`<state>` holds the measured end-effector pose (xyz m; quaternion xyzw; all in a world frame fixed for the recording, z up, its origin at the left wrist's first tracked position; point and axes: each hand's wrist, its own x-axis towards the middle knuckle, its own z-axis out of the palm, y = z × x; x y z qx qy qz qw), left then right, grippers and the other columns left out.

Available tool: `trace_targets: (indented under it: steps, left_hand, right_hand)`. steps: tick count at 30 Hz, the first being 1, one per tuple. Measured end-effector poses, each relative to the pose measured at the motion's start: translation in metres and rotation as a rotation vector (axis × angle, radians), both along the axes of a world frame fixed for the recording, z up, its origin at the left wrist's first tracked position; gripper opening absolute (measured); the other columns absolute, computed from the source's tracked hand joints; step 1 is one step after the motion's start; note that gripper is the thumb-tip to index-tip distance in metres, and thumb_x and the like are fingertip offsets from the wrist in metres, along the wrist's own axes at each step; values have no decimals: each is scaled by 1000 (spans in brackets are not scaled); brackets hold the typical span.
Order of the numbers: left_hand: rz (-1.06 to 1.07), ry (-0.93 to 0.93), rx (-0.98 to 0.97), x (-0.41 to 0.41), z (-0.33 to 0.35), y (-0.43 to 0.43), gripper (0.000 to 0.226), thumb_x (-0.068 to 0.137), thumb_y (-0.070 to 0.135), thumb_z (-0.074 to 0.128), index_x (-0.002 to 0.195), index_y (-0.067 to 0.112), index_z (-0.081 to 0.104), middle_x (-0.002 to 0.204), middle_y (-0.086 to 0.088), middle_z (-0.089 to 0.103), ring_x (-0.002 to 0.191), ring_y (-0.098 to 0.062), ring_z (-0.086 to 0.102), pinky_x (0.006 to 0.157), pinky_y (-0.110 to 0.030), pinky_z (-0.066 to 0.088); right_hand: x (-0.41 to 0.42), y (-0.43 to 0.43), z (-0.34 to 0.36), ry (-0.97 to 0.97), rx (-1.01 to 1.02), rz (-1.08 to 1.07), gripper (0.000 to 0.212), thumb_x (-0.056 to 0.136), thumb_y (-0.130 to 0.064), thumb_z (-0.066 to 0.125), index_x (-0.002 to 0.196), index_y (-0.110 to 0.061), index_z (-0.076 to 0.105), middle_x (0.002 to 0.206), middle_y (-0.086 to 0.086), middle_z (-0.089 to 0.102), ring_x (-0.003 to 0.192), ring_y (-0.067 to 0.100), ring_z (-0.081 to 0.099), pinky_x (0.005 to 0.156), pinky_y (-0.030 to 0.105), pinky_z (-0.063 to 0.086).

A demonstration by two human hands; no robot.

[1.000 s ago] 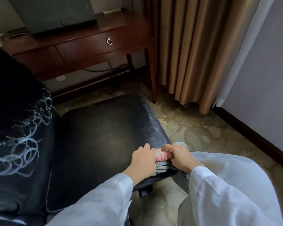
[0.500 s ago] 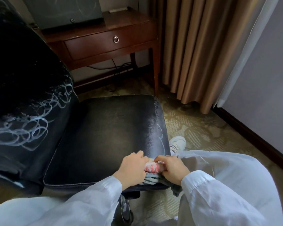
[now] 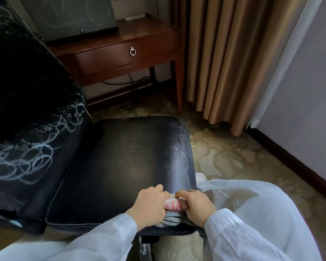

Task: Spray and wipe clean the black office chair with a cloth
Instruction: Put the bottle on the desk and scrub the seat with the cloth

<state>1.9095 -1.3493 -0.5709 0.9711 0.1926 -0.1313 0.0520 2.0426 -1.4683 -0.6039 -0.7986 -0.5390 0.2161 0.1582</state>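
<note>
Black office chair (image 3: 130, 157) in the middle of the view, with its backrest (image 3: 26, 110) on the left and white scribbled rings drawn across it. Pink-and-white cloth (image 3: 172, 205) bunched at the near edge of the seat, close to the right corner, with grey folds hanging a little over that edge. Left hand (image 3: 149, 206) curled round the left end of the cloth, right hand (image 3: 198, 208) curled round the right end, both gripping it with knuckles up and almost touching each other. Wide bare seat surface beyond the hands, up to the far edge. Right edge of the seat rounded, greyish, with white specks. White shoe (image 3: 200, 177) just beside that edge. Patterned carpet (image 3: 224, 157) open on the right, up to the dark baseboard (image 3: 290, 162). Wooden desk (image 3: 124, 59) behind the far edge, one leg near the far right corner, tan curtain (image 3: 224, 63) beside it.
</note>
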Motion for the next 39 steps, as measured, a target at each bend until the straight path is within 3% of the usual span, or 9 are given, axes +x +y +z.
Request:
trace_targets:
  steps: [4, 8, 10, 13, 17, 24, 31, 33, 39]
  left_hand:
    - [18, -68, 61, 5, -6, 9, 33, 87, 24, 46, 119, 24, 51, 112, 3, 47, 97, -20, 49, 67, -28, 36]
    - [14, -126, 88, 18, -13, 22, 25, 59, 29, 59, 83, 28, 64, 81, 9, 51, 64, -13, 52, 44, -22, 30]
    - [40, -164, 110, 31, -19, 34, 25, 53, 27, 66, 78, 28, 65, 76, 8, 51, 59, -14, 51, 40, -22, 27]
    - [85, -161, 107, 57, -20, 52, 26, 62, 23, 72, 87, 25, 66, 86, 5, 55, 71, -18, 55, 47, -25, 29]
    - [137, -147, 130, 101, -24, 80, 29, 89, 19, 48, 117, 24, 55, 117, 2, 47, 103, -23, 49, 67, -30, 33]
    - [146, -178, 198, 182, -31, 144, 33, 91, 20, 51, 123, 24, 53, 122, -1, 45, 107, -25, 47, 71, -31, 33]
    - [172, -222, 261, 272, -38, 225, 31, 87, 16, 53, 118, 19, 58, 120, -7, 51, 112, -32, 50, 80, -37, 41]
    - [185, -245, 273, 288, -42, 244, 32, 87, 15, 54, 118, 18, 59, 118, -7, 52, 111, -32, 51, 77, -35, 37]
    - [161, -211, 290, 316, -50, 275, 37, 85, 16, 56, 122, 20, 59, 119, -8, 53, 112, -35, 53, 79, -38, 41]
  right_hand:
    - [3, 5, -8, -17, 80, -74, 44, 82, -10, 50, 121, -30, 56, 108, 2, 61, 101, 26, 58, 76, 29, 38]
    - [11, 18, -15, -17, 166, -176, 44, 81, -6, 48, 117, -30, 58, 100, 3, 59, 92, 28, 58, 68, 29, 34]
    - [21, 29, -21, -2, 188, -224, 46, 77, -4, 49, 114, -28, 61, 93, 4, 60, 87, 29, 58, 65, 29, 33]
    - [42, 52, -31, 37, 204, -282, 48, 66, -1, 52, 105, -26, 65, 82, 5, 61, 76, 32, 60, 61, 33, 39]
    - [79, 88, -35, 21, 220, -341, 51, 66, 2, 52, 109, -20, 66, 92, 9, 65, 86, 32, 59, 70, 35, 40]
    - [156, 157, -49, 36, 279, -390, 50, 68, 4, 49, 107, -23, 65, 97, 9, 68, 93, 32, 59, 71, 32, 39]
    - [238, 243, -63, 22, 360, -461, 50, 73, 0, 50, 109, -31, 65, 106, 4, 70, 102, 33, 60, 82, 33, 43]
    - [256, 266, -68, 42, 389, -475, 49, 74, -2, 49, 109, -32, 65, 107, 3, 70, 103, 31, 59, 83, 32, 43]
    - [275, 287, -76, 112, 382, -463, 49, 80, -6, 52, 121, -31, 61, 119, 0, 66, 113, 28, 56, 95, 32, 41]
